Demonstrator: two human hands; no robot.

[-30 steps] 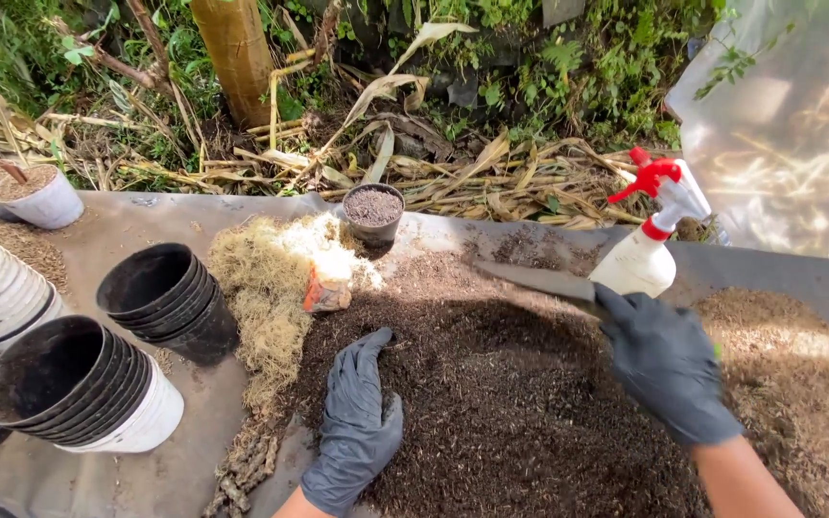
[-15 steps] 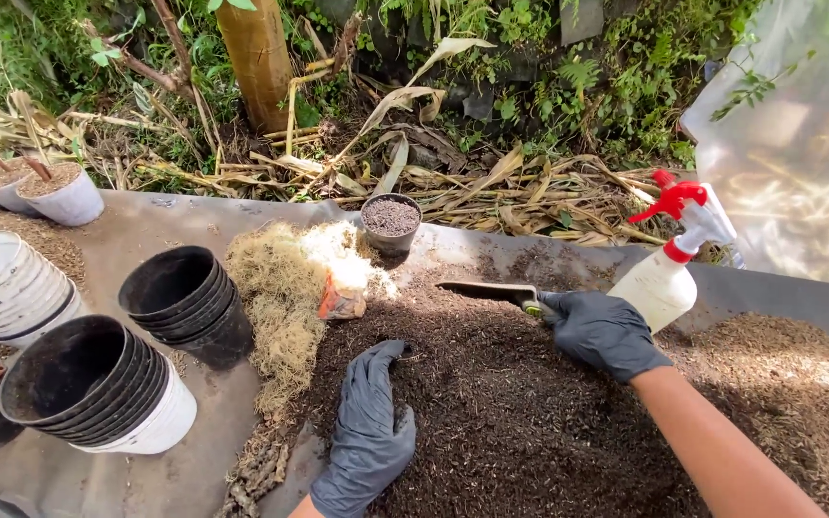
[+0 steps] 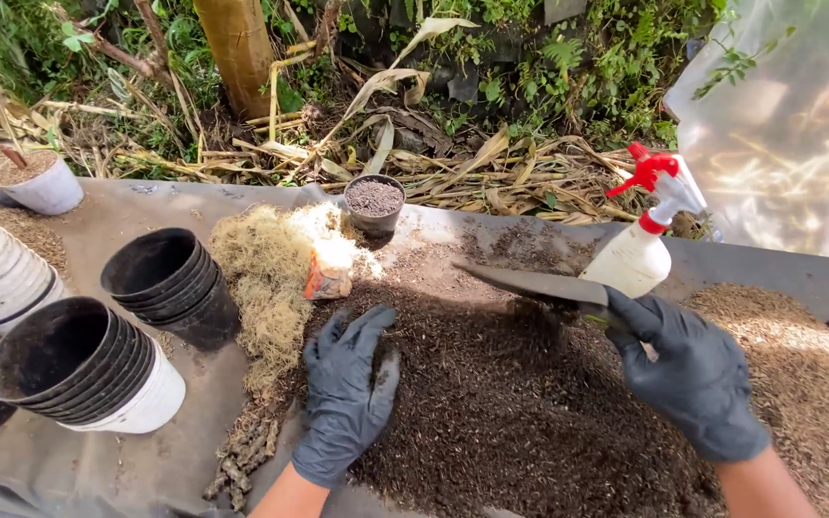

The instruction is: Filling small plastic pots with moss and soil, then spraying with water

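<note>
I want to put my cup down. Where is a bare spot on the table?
Bare grey sheet lies behind the black pots, towards the filled pot. Another strip runs near the front edge, below the stacked pots. The middle is crowded with dark soil and both gloved hands.

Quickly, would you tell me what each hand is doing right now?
Left hand: open, flat on the dark soil pile.
Right hand: closed around the trowel.

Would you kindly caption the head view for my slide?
Black-gloved right hand holds a trowel over dark potting mix; left hand rests flat on it.
</note>
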